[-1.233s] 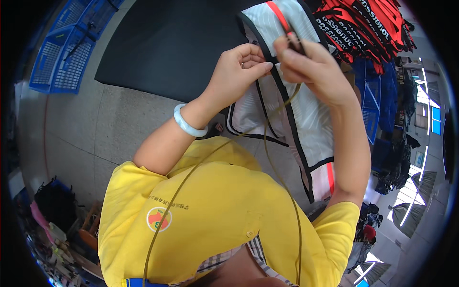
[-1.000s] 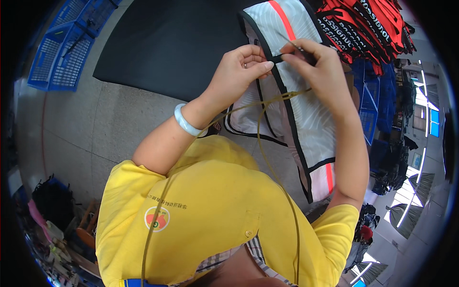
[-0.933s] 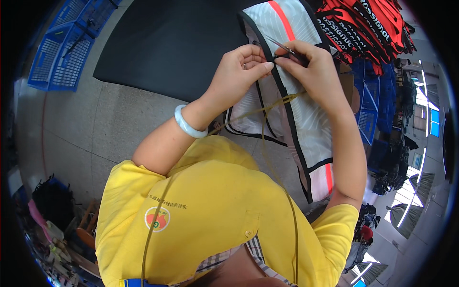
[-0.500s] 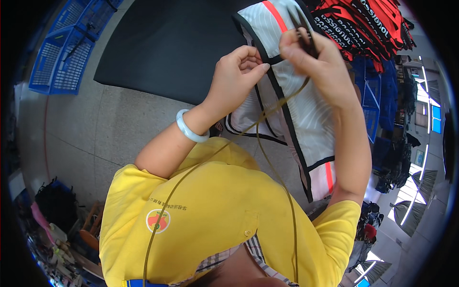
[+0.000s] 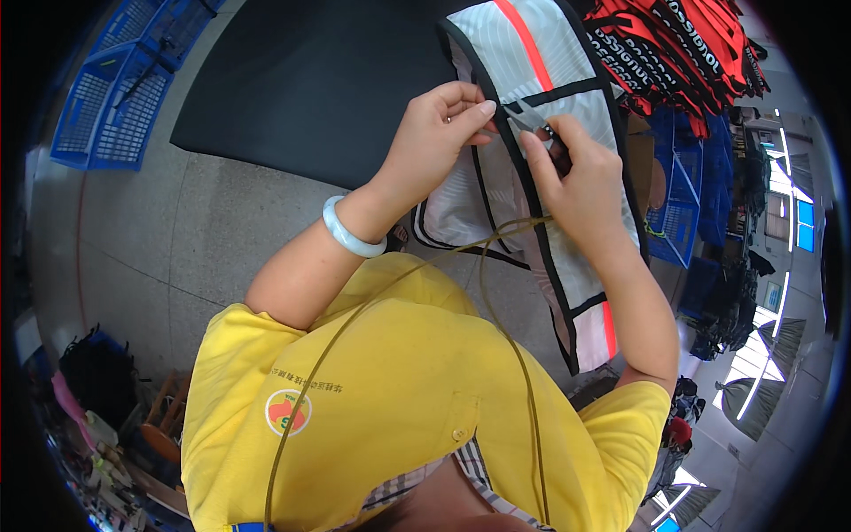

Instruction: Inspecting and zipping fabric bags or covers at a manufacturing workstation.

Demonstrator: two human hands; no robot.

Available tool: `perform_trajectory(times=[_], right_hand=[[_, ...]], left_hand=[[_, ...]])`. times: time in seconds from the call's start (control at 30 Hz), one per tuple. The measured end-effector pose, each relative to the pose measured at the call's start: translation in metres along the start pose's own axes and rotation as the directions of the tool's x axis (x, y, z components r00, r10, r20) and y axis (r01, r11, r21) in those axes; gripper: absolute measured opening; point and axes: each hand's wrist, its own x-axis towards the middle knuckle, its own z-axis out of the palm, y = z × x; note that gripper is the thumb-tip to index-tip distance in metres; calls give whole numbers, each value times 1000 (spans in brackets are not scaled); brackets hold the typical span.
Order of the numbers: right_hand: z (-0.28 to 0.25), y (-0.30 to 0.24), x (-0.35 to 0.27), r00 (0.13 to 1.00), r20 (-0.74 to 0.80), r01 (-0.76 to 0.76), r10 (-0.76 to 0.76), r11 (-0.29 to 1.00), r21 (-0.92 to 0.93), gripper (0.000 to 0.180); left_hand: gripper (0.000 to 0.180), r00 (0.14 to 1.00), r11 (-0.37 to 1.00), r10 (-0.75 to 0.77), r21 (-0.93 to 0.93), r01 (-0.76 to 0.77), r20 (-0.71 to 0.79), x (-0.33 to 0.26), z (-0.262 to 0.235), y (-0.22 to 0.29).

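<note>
A long grey-white fabric piece (image 5: 493, 53) with black binding and an orange-red stripe hangs down from the black tabletop (image 5: 292, 89) in front of me. My left hand (image 5: 439, 133) pinches thumb and fingers together at the left black binding; what lies between the fingertips is too small to make out. In my right hand (image 5: 585, 191) is a pair of small thread snips (image 5: 529, 117), gripped around its dark handle. Its blades point toward the binding, close beside my left fingertips. A brown cord (image 5: 417, 262) loops from my neck to my right hand.
Red and black printed straps (image 5: 674, 53) are piled at the far right. Below them stand blue crates (image 5: 678, 213) and a piece of cardboard (image 5: 640, 155). More blue plastic crates (image 5: 106, 111) sit on the floor at the far left. A wooden stool (image 5: 167, 417) is at lower left.
My right hand has come down and toward my left hand, bringing the snips' blades to the binding. The left hand stays nearly in place, with its fingers still pinched.
</note>
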Motion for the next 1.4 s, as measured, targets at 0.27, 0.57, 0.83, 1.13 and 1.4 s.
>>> perform_trajectory(times=[0.27, 0.57, 0.83, 1.13, 1.4], right_hand=[[5, 3, -1, 999, -7, 46, -46, 998, -33, 23], [9, -2, 1, 994, -53, -85, 92, 989, 119, 24], [2, -3, 0, 995, 79, -55, 56, 998, -10, 26], [3, -3, 0, 993, 99, -61, 64, 998, -34, 26], [13, 0, -2, 995, -33, -97, 99, 993, 69, 29]], left_hand=[[17, 1000, 1000, 0, 18, 0, 12, -2, -1, -2], [18, 995, 991, -93, -93, 97, 37, -4, 0, 2], [17, 999, 997, -52, -51, 52, -3, -9, 2, 4], [16, 999, 999, -36, -17, 35, -19, -9, 0, 2], [16, 998, 995, -69, -71, 69, 4, -7, 1, 1]])
